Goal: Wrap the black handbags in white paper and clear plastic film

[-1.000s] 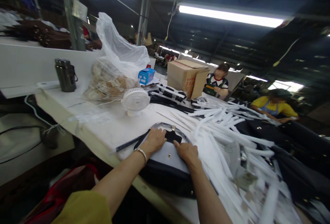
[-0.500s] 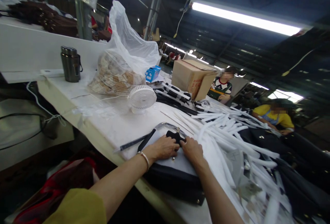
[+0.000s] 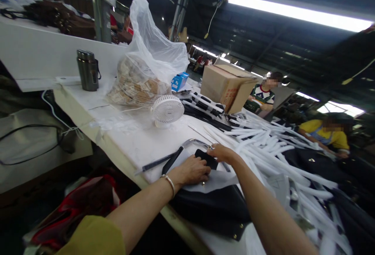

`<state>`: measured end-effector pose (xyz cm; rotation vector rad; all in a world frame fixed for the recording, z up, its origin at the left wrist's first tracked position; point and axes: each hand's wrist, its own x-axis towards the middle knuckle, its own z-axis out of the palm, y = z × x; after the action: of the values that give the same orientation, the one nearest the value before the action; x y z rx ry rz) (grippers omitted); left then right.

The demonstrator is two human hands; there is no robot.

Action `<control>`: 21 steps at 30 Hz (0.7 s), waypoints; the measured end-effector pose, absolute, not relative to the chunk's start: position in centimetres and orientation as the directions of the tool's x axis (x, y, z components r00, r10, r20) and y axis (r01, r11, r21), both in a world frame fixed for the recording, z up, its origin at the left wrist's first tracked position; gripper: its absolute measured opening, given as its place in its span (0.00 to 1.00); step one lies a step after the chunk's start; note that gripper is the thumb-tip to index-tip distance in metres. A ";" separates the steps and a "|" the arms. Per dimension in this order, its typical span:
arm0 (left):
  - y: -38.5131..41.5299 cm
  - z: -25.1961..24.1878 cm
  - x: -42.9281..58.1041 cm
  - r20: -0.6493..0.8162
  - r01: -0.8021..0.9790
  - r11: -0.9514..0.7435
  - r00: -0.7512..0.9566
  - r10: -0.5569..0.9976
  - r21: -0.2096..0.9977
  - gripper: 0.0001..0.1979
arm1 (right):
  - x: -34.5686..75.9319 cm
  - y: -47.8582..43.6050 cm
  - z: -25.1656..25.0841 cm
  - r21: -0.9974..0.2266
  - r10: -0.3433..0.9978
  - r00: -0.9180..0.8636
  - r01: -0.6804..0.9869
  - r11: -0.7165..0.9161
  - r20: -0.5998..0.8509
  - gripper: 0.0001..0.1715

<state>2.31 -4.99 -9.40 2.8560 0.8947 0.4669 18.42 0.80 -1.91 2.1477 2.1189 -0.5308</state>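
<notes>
A black handbag (image 3: 209, 206) lies at the table's front edge, with gold studs at its lower corner. A thin white sheet (image 3: 221, 180) covers part of its upper side. My left hand (image 3: 193, 171) rests over the bag, fingers curled against a black tab (image 3: 202, 154). Across from it, my right hand (image 3: 223, 154) is closed at the tab's far end, beside a small gold buckle (image 3: 209, 148). Its fingertips are partly hidden. A dark handle in clear plastic (image 3: 158, 162) arches behind the bag.
A white fan (image 3: 168, 111), a bulging plastic bag (image 3: 137, 85) and a dark flask (image 3: 88, 71) stand behind. White foam tubes (image 3: 272, 149) heap up at right, below a cardboard box (image 3: 224, 87). Two people (image 3: 262, 96) work farther off.
My right hand has moved up and over toward the buckle, its wrist now raised. The white sheet's right side shows more. My left hand stays at the tab; the view has shifted slightly.
</notes>
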 end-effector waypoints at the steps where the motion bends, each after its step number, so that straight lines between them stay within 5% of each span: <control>1: -4.9 -9.6 2.3 0.261 0.536 -0.820 0.777 0.572 0.200 0.08 | 18.6 0.1 -1.6 -0.176 0.942 -0.062 0.984 0.003 -0.331 0.14; 4: -4.9 -9.9 2.3 0.274 0.533 -0.818 0.771 0.575 0.216 0.08 | 19.6 -3.9 -1.1 -0.148 0.903 -0.189 0.979 0.142 -0.385 0.22; 6: -4.9 -10.0 2.4 0.277 0.534 -0.815 0.767 0.579 0.225 0.07 | 20.2 -7.6 -1.6 -0.117 0.882 -0.291 0.957 0.267 -0.371 0.19; 8: -5.1 -10.0 2.5 0.275 0.537 -0.811 0.764 0.584 0.232 0.06 | 20.5 -11.2 -2.7 -0.092 0.833 -0.449 0.891 0.445 -0.322 0.16; 11: -5.4 -9.8 2.7 0.275 0.540 -0.808 0.760 0.589 0.236 0.08 | 20.9 -14.1 -4.1 -0.123 0.829 -0.512 0.859 0.497 -0.225 0.21; 13: -5.5 -9.8 2.8 0.277 0.541 -0.809 0.760 0.587 0.231 0.11 | 21.0 -13.5 -3.9 -0.212 0.862 -0.454 0.886 0.411 -0.227 0.16; 16: -5.6 -9.9 2.8 0.283 0.538 -0.813 0.763 0.582 0.221 0.15 | 20.9 -9.1 -2.2 -0.397 0.838 -0.225 0.918 0.010 -0.498 0.10; 18: -5.5 -10.1 2.8 0.294 0.535 -0.814 0.759 0.581 0.226 0.16 | 20.5 -4.9 -1.0 -0.380 0.766 -0.042 0.885 -0.270 -0.642 0.07; 21: -5.3 -10.5 2.8 0.305 0.533 -0.807 0.748 0.590 0.254 0.17 | 19.4 0.7 -0.6 -0.318 0.805 0.155 0.863 -0.392 -0.573 0.08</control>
<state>2.79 -5.35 -10.50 2.7949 0.9033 0.5633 19.40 0.66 -0.64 2.3218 1.6822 -1.0621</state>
